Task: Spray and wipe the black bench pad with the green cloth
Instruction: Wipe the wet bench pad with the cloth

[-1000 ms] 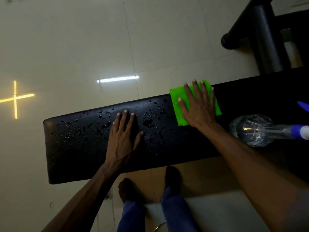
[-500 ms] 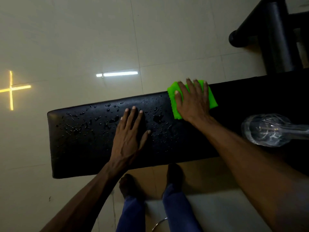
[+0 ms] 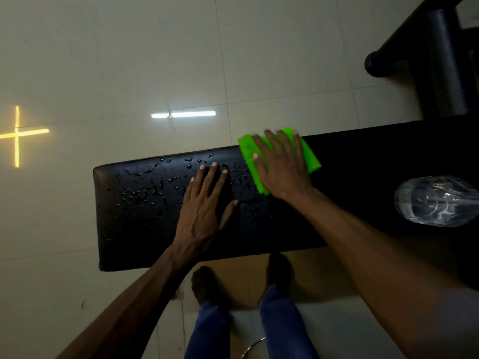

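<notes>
The black bench pad (image 3: 140, 224) runs left to right across the view, its left half dotted with water drops. My right hand (image 3: 282, 169) lies flat with spread fingers on the green cloth (image 3: 309, 154), pressing it onto the pad near the far edge. My left hand (image 3: 207, 206) rests flat and empty on the wet pad, just left of the cloth. A clear plastic spray bottle (image 3: 438, 202) lies on its side on the pad at the right; its head is out of view.
Black gym frame bars (image 3: 445, 60) stand on the tiled floor at the upper right. My legs in blue trousers (image 3: 282, 325) and my feet stand close to the pad's near edge. Light reflections show on the pale floor tiles (image 3: 103, 60).
My right hand has slid the green cloth slightly left along the pad's far edge, closer to my left hand. The left hand has stayed flat in place. The view has shifted a little.
</notes>
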`<state>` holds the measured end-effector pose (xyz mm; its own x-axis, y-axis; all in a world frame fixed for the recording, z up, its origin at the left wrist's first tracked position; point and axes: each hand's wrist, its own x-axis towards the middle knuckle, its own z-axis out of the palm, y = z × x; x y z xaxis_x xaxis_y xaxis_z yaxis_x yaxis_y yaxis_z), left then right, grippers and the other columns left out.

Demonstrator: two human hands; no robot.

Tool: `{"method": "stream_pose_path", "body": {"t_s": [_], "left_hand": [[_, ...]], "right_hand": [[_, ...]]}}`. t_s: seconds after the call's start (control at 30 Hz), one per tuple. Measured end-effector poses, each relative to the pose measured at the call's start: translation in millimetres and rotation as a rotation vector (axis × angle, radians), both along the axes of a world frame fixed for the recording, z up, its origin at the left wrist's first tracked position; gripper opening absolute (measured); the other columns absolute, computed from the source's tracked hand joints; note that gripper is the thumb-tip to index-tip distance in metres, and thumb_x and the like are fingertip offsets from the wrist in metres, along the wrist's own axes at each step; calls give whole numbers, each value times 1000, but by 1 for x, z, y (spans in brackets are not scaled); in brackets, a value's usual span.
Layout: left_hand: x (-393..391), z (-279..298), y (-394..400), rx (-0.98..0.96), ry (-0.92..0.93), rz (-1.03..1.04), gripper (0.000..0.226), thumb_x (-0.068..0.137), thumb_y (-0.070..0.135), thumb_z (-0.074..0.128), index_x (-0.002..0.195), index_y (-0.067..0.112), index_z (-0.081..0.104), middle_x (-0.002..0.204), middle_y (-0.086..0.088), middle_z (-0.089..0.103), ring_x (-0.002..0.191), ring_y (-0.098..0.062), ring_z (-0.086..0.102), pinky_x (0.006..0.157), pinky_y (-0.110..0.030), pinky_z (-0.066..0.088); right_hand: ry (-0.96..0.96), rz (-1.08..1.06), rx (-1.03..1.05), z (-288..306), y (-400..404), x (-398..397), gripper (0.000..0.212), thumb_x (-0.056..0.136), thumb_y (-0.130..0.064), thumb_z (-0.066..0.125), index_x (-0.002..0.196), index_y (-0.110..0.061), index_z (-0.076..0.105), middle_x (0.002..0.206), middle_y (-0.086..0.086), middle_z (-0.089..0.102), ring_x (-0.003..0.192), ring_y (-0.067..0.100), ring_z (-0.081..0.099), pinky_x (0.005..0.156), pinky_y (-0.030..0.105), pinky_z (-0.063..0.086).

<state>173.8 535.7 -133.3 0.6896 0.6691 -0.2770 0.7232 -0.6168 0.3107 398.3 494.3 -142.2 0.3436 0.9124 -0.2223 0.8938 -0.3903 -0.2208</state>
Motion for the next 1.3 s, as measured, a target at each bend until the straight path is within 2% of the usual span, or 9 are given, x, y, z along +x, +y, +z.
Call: {"method": "stream_pose_path", "body": {"t_s": [0.1, 0.17, 0.33, 0.4, 0.6, 0.73, 0.87, 1.1, 1.3], "left_hand": [[-5, 1, 1, -2, -24, 5, 74, 99, 59, 36, 160, 20, 20, 170, -5, 7, 157, -26, 1, 126, -51, 16], [-9, 2, 2, -13, -33, 14, 73, 100, 58, 36, 160, 20, 20, 170, -5, 7, 157, -25, 1, 126, -50, 15], [-24, 1, 2, -20, -21, -6, 72, 100, 58, 34, 161, 21, 19, 170, -4, 4, 157, -26, -1, 126, -47, 9], [-29, 0, 4, -10, -25, -17, 71, 101, 57, 37, 160, 22, 20, 170, -4, 6, 157, -26, 0, 126, -50, 13], [-43, 5, 12, -2, -39, 22, 70, 101, 56, 40, 159, 21, 24, 170, -3, 9, 157, -26, 3, 125, -51, 18], [-60, 7, 23, -14, -61, 82, 72, 101, 59, 37, 161, 24, 19, 170, -2, 6, 157, -24, -1, 126, -45, 6], [-88, 0, 32, -2, -45, 146, 73, 100, 59, 38, 161, 23, 19, 170, -3, 7, 157, -25, 1, 126, -46, 7], [-122, 2, 35, 22, -31, 181, 71, 101, 56, 37, 161, 21, 20, 170, -6, 10, 157, -28, 2, 126, -53, 14], [-133, -11, 33, 52, 10, 133, 73, 103, 59, 29, 162, 23, 5, 170, -5, -4, 157, -26, -10, 127, -51, 5]], "right_hand": [[-52, 237, -7, 3, -45, 3, 60, 111, -48, 26, 168, -32, 15, 178, -1, 6, 165, 25, 1, 133, 54, 3], [-66, 275, -32, 4, -59, 25, 60, 111, -48, 24, 168, -35, 13, 178, -4, 4, 165, 22, -1, 133, 53, 6], [-57, -92, 21, -9, 4, 15, 62, 104, -49, 19, 155, -28, 48, 159, 4, 51, 150, 29, 41, 129, 54, 15], [-19, -120, 39, -9, 27, -16, 64, 103, -48, 18, 150, -25, 53, 153, 3, 57, 144, 30, 46, 129, 54, 16], [-31, 305, -22, 3, -26, -21, 60, 111, -48, 23, 168, -32, 12, 178, -4, 4, 165, 21, -1, 133, 50, 0], [-64, 83, -21, -4, -4, 2, 61, 107, -50, 21, 164, -32, 31, 172, -2, 30, 162, 24, 21, 132, 48, 7], [53, -96, 2, -4, 54, -58, 60, 105, -47, 25, 153, -23, 49, 163, 1, 47, 151, 27, 40, 129, 52, 12], [-41, 343, -57, 3, -3, -64, 63, 111, -51, 22, 168, -32, 8, 177, -8, 1, 165, 20, -4, 133, 51, 1], [15, -115, -56, -2, 61, -88, 66, 103, -50, 17, 162, -27, 36, 171, 0, 32, 161, 26, 20, 131, 53, 1]]}}
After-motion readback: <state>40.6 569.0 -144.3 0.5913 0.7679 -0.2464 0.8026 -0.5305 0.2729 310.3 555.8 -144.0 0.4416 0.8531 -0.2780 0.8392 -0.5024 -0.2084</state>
